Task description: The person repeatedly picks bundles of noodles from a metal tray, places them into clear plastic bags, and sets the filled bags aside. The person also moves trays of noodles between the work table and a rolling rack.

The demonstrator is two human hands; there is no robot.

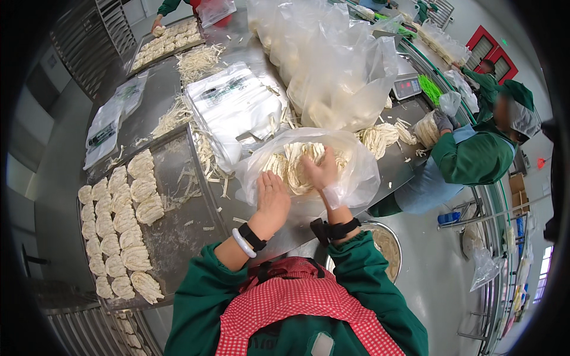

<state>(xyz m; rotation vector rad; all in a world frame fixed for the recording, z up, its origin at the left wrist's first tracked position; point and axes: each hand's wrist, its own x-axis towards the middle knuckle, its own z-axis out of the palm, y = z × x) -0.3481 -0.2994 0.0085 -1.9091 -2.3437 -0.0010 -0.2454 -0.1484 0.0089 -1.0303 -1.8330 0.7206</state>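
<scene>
A clear plastic bag (356,171) lies spread on the steel table, its mouth towards me. Inside it are bundles of flat dried noodles (294,171), side by side. My right hand (321,171) reaches into the bag, thumb and fingers around the right part of a noodle bundle. Part of the bag film lies over that wrist. My left hand (272,196) rests flat at the bag's near left edge, fingers straight and close together, with nothing seen in its grasp. The bag hides the far ends of the bundles.
A tray (178,222) of noodle bundles stands left, flat printed bags (236,102) ahead. Filled bags (329,75) crowd the back beside a digital scale (406,88). A co-worker (467,147) holds noodles at right. A metal bowl (396,249) sits below the table edge.
</scene>
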